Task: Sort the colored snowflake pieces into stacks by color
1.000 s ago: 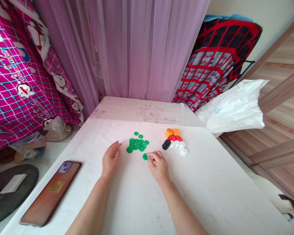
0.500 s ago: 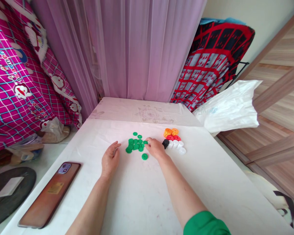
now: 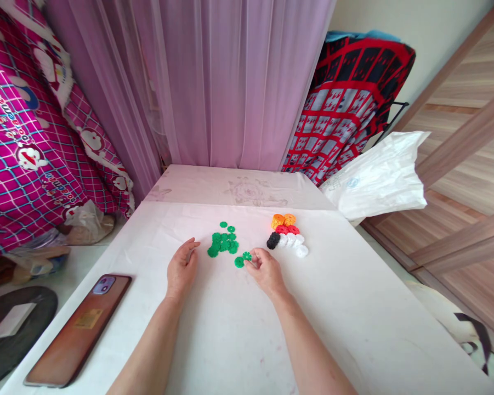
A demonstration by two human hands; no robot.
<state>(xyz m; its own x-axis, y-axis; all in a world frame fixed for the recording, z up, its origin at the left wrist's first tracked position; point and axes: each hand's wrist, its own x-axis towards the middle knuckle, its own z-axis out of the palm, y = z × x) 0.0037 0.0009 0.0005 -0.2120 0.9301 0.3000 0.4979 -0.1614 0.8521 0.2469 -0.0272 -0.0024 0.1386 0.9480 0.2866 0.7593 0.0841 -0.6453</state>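
Note:
Between thumb and fingers, my right hand (image 3: 267,271) pinches a green notched plastic disc (image 3: 247,256). Just left of it, a second green disc (image 3: 239,262) lies on the white table, partly overlapped in view by the held one. A cluster of green discs (image 3: 222,243) sits between my hands, with two loose ones beyond it. My left hand (image 3: 183,269) rests to the left of the cluster, fingers apart and holding nothing. Right of the cluster are a black stack (image 3: 273,240), several white discs (image 3: 291,241), red discs (image 3: 287,230) and orange stacks (image 3: 283,220).
A brown phone (image 3: 80,329) lies face down on the table's left side. A white plastic bag (image 3: 378,178) hangs by the far right corner. Purple curtains (image 3: 238,82) stand behind the table (image 3: 230,340), and pink patterned cloth (image 3: 37,120) hangs at the left.
My right hand has moved toward me from the cluster's right side, bringing a green disc to beside the loose near one. My left hand keeps its place. The view has shifted slightly.

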